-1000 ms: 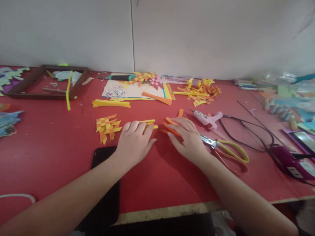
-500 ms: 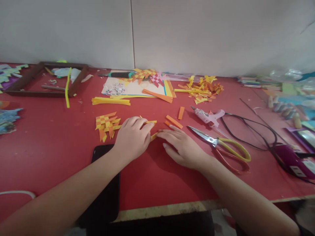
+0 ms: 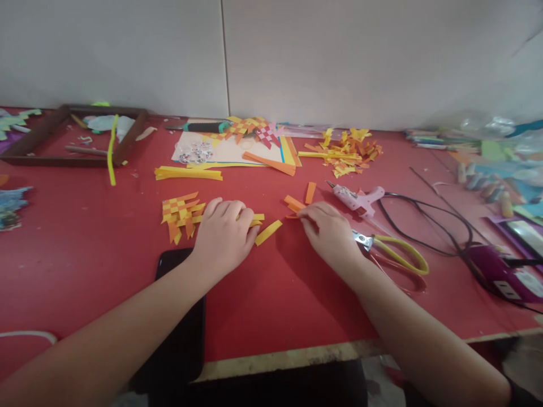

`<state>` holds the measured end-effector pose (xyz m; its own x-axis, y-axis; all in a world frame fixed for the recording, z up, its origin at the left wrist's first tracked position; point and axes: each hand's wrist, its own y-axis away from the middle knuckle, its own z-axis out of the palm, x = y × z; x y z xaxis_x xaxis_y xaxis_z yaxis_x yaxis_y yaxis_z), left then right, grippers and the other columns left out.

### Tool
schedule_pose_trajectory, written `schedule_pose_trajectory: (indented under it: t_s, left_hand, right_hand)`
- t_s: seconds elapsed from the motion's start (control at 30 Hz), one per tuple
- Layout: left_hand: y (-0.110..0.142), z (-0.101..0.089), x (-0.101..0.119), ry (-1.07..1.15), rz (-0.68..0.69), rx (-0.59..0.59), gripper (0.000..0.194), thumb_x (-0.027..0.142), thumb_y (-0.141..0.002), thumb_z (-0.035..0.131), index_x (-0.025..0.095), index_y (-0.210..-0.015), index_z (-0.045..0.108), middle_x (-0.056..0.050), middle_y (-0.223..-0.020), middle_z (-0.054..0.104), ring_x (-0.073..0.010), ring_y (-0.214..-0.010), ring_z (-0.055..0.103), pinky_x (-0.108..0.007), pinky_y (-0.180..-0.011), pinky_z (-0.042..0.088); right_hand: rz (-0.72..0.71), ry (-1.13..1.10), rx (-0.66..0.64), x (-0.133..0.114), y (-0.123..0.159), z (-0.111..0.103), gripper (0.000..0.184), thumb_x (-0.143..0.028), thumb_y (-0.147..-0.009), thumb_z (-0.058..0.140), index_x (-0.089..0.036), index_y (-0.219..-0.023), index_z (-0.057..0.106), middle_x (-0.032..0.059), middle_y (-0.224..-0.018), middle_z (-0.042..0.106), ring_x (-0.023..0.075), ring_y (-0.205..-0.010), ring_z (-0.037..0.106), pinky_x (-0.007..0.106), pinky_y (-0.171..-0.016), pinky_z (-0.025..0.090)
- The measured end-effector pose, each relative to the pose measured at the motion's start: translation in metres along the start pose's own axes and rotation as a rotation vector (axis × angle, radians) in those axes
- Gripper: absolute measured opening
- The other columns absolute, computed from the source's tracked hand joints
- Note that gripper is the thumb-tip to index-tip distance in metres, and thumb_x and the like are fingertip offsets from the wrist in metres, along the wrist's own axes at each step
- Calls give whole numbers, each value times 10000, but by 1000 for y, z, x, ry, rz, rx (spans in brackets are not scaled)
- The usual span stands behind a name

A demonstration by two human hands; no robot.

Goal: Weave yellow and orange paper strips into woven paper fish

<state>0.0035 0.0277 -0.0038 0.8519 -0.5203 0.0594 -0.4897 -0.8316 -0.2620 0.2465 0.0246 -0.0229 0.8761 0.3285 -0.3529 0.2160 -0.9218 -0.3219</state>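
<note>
My left hand (image 3: pixel 224 232) is curled palm-down over yellow paper strips (image 3: pixel 258 217), whose ends stick out past its fingers. A single yellow paper strip (image 3: pixel 268 233) lies on the table just right of its fingertips. To the left of that hand is a woven orange and yellow paper piece (image 3: pixel 180 213) with loose pointed ends. My right hand (image 3: pixel 330 230) pinches an orange paper strip (image 3: pixel 292 217) at its tip. Other orange strips (image 3: pixel 310 193) lie just beyond it. Scissors (image 3: pixel 399 254) with yellow and red handles are partly hidden behind the right hand.
A pink glue gun (image 3: pixel 358 199) with a black cord lies at right. A dark phone or tablet (image 3: pixel 180 339) lies under my left forearm. Farther back are a brown frame (image 3: pixel 46 161), yellow strips (image 3: pixel 189 173), paper sheets (image 3: pixel 265 154) and a scrap pile (image 3: pixel 350 152).
The right hand moved left to the yellow strips, then back right to the orange ones. One yellow strip now lies apart beside the left hand, which stays nearly in place.
</note>
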Motion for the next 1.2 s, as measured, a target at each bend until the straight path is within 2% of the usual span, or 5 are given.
schedule_pose_trajectory:
  t_s: [0.3, 0.57, 0.77, 1.0, 1.2]
  left_hand:
    - [-2, -3, 3, 126, -61, -94, 303, 360, -1001, 436, 183, -898, 659, -71, -833, 651, -262, -808, 619, -385, -725, 425]
    - [-4, 0, -2, 457, -253, -138, 116, 249, -872, 585, 203, -977, 602, -9, -749, 684, -218, -727, 636, -325, -663, 421]
    - [-4, -6, 1, 381, -258, -203, 103, 244, -932, 524, 206, -966, 613, -33, -773, 695, -240, -752, 654, -334, -651, 405]
    - [1, -14, 3, 495, -327, -361, 105, 232, -933, 554, 221, -1036, 572, -13, -838, 734, -229, -799, 701, -303, -632, 427]
    - [-3, -31, 4, 233, -259, -278, 128, 320, -946, 572, 208, -1005, 591, -71, -970, 705, -285, -858, 694, -349, -647, 471]
  right_hand:
    - [-99, 27, 231, -3, -1, -2, 242, -137, -919, 529, -196, -1105, 674, 124, -1059, 705, 295, -1017, 649, 479, -911, 530]
    - [-380, -186, -179, -33, 10, -4, 250, -210, -959, 558, -160, -1186, 649, 115, -1145, 725, 259, -1058, 653, 437, -933, 549]
    - [-333, -187, -40, -33, 10, -4, 182, -230, -971, 562, -177, -884, 713, 81, -880, 710, 210, -824, 639, 384, -785, 563]
    - [-432, -188, -140, -33, 11, 0, 319, -179, -958, 531, -151, -1261, 628, 141, -1264, 699, 279, -1184, 634, 507, -1021, 531]
    - [-464, -237, -154, -36, 8, 2, 243, -172, -966, 504, -144, -1138, 674, 120, -1082, 749, 258, -1028, 674, 454, -917, 588]
